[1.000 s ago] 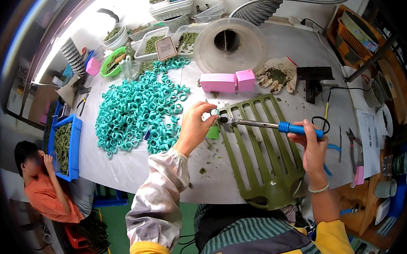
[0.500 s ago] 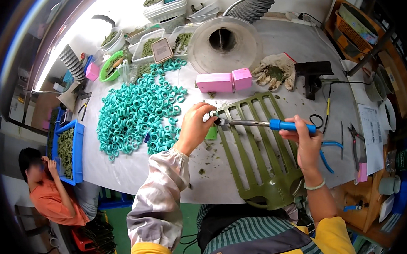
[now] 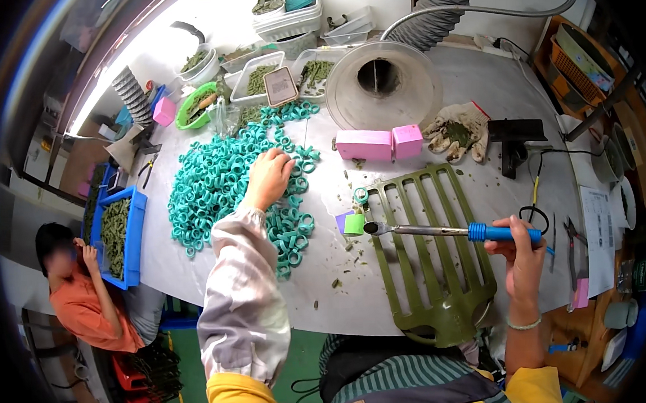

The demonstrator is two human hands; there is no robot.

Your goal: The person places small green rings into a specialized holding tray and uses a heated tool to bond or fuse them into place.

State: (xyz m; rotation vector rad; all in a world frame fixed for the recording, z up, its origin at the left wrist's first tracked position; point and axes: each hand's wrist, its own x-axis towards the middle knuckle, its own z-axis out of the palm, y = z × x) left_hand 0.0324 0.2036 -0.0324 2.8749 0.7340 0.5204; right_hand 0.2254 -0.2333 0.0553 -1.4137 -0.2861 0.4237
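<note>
Teal rings point(image 3: 217, 177): a big loose heap on the left half of the grey worktop point(image 3: 335, 305), overlapping every which way.
Lone ring point(image 3: 361, 195): well apart from the heap, at the upper left corner of the green rack point(image 3: 443, 322); I can't tell whether it is fitted onto anything.
Left hand point(image 3: 268, 179): down at the heap's right side, back of the hand up, fingers bent; whether they pinch a ring is hidden from me.
Right hand point(image 3: 525, 265): fingers closed round the handle of a blue-handled tool point(image 3: 447, 231), its metal shaft pointing left.
Tool tip: over the rack's left edge; touching or not, I can't say.
Rack: lies flat, slats running lengthwise, its broad solid end nearest the person.
Scraps: a light green square point(image 3: 354, 224) and a purple piece point(image 3: 343, 221), just left of the tip.
Beyond the rack: two pink blocks point(image 3: 364, 144), a stained glove point(image 3: 458, 131) to their right, a wide see-through cone point(image 3: 412, 97) behind.
Far left: a person in orange point(image 3: 93, 309), beside a blue tray point(image 3: 142, 242) of green pieces.
</note>
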